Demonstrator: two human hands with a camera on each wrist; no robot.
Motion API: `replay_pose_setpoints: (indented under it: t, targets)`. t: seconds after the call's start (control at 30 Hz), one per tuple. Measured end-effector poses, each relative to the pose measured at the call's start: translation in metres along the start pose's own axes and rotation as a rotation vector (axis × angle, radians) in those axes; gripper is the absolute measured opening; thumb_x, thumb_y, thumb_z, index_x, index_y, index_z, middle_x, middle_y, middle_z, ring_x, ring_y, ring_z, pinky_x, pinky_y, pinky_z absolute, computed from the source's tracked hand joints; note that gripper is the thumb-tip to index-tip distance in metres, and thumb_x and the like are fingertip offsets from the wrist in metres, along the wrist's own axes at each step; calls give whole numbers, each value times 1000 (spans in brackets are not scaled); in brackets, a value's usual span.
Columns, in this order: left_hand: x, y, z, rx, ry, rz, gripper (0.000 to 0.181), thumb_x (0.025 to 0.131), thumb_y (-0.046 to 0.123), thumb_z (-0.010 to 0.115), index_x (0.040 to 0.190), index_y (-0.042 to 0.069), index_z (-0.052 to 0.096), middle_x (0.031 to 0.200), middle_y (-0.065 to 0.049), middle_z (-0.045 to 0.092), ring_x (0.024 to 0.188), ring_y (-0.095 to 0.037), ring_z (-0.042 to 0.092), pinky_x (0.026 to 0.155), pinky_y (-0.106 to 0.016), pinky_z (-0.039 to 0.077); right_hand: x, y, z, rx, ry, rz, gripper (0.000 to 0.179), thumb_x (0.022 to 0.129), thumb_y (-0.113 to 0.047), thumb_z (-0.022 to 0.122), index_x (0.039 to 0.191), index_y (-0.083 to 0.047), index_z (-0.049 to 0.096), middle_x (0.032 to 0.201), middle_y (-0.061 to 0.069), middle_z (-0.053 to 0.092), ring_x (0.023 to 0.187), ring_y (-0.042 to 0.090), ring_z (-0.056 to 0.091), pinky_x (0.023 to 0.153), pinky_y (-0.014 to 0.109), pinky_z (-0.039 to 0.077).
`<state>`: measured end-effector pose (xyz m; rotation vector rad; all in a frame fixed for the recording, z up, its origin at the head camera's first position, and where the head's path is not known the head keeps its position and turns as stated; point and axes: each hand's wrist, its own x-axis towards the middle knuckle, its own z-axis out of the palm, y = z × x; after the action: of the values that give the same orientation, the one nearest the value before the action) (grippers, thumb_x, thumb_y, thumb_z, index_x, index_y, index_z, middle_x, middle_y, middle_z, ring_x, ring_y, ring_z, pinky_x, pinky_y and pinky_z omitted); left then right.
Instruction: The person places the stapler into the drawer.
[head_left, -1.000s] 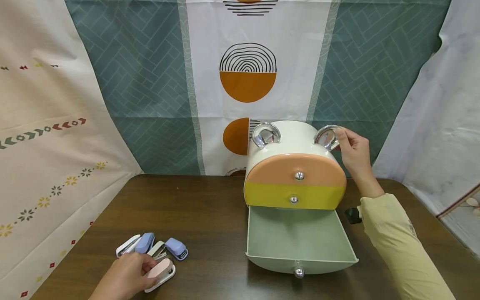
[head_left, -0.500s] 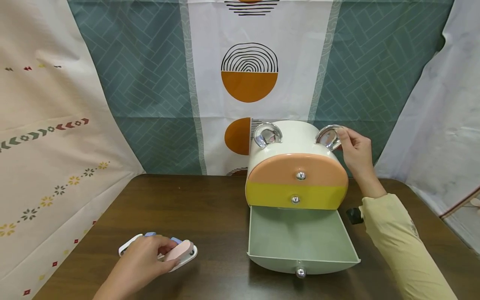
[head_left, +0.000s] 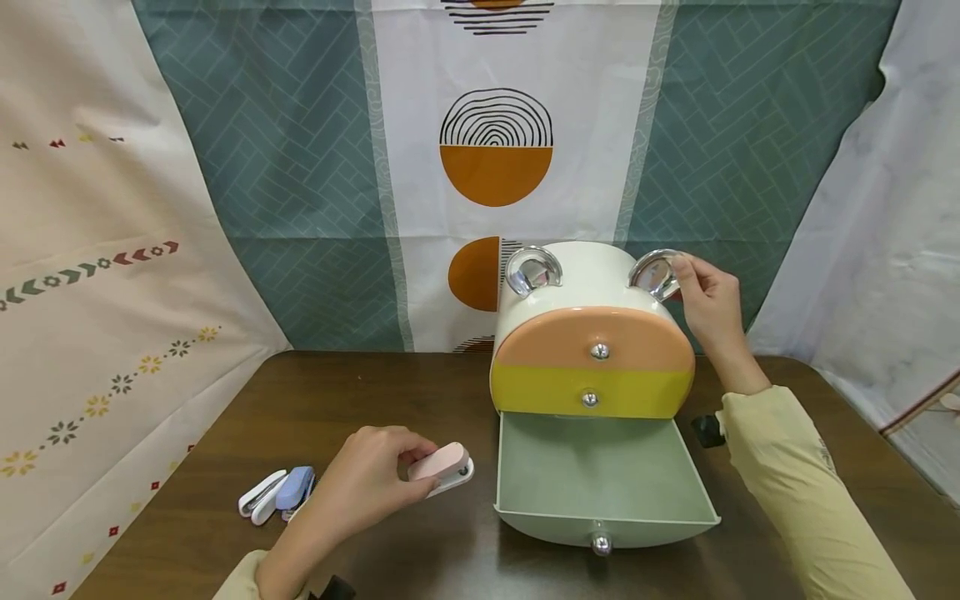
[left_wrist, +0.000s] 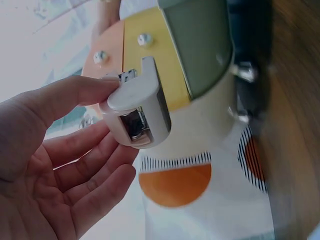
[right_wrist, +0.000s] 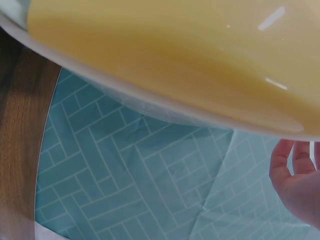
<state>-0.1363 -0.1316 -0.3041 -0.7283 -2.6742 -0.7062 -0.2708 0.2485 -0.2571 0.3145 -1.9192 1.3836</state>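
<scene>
So, pink stapler [head_left: 441, 465] in left hand [head_left: 375, 468] near green drawer [head_left: 600, 471].

From head height, my left hand [head_left: 371, 475] sits at seven o'clock of centre, its back upward. The left forearm [head_left: 303, 533] slants out of a pale yellow left sleeve [head_left: 238, 581], aiming toward one o'clock. Seen from that wrist, the palm [left_wrist: 30, 175] faces the camera; my left thumb [left_wrist: 75, 95] stretches toward two o'clock, pinching against curved left fingers [left_wrist: 92, 167].

My right hand [head_left: 711, 308] is raised higher, at three o'clock, its right thumb [head_left: 689, 282] and fingertips pinching toward eleven. The right sleeve [head_left: 810, 492] rises from four o'clock, leaving the wrist bare. Its own wrist camera catches only part of the hand, at four o'clock, right fingers [right_wrist: 301, 162] bent toward twelve.
</scene>
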Motion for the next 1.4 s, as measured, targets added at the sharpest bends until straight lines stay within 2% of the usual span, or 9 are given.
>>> replay_pose_setpoints:
  t: [0.3, 0.43, 0.63, 0.83, 1.03, 1.2, 1.4]
  targets:
    - [26, 22, 20, -80, -8, 63, 17, 65, 16, 77, 81, 15, 72, 71, 10, 62, 61, -5, 54, 56, -18, 42, 0, 4, -1, -10, 15, -7, 32, 92, -19, 52, 106, 9, 63, 73, -22, 60, 64, -6, 57, 62, 11, 46]
    - [37, 31, 32, -105, -34, 96, 17, 67, 17, 77, 82, 13, 72, 72, 8, 63, 62, -6, 54, 55, -18, 41, 0, 4, -1, -20, 15, -1, 34, 92, -19, 52, 107, 10, 62, 74, -23, 60, 64, -6, 57, 62, 11, 46]
    - [52, 43, 55, -132, -110, 140, 15, 68, 14, 74, 83, 11, 73, 72, 6, 65, 59, -2, 50, 51, -15, 39, 1, 7, -1, -22, 13, 4, 32, 93, -17, 51, 107, 10, 62, 73, -26, 58, 64, -8, 56, 61, 11, 46]
    - [59, 52, 78, -90, -157, 198, 13, 66, 16, 75, 79, 15, 74, 68, 10, 63, 57, 3, 45, 48, -10, 33, 0, 3, 0, -28, 17, 20, 31, 93, -16, 51, 105, 11, 62, 68, -26, 56, 62, -8, 54, 60, 9, 45]
    - [63, 56, 94, -45, -203, 227, 8, 64, 16, 74, 71, 19, 71, 57, 16, 52, 52, 3, 37, 45, -11, 27, -5, -13, 1, 25, 5, -3, 31, 93, -12, 50, 101, 16, 60, 67, -24, 57, 61, -7, 54, 60, 8, 44]
    - [65, 59, 104, -24, -237, 232, 8, 62, 15, 73, 67, 21, 69, 52, 18, 46, 48, 3, 33, 42, -12, 25, -1, -2, 1, 11, 11, -10, 32, 93, -15, 51, 101, 14, 61, 67, -23, 58, 62, -7, 55, 60, 9, 45]
    - [69, 64, 113, 30, -266, 245, 9, 63, 16, 75, 68, 20, 69, 53, 18, 48, 48, 3, 33, 43, -12, 26, 0, 4, 2, 3, 24, -25, 32, 92, -18, 52, 99, 11, 62, 67, -23, 58, 62, -6, 56, 60, 10, 46]
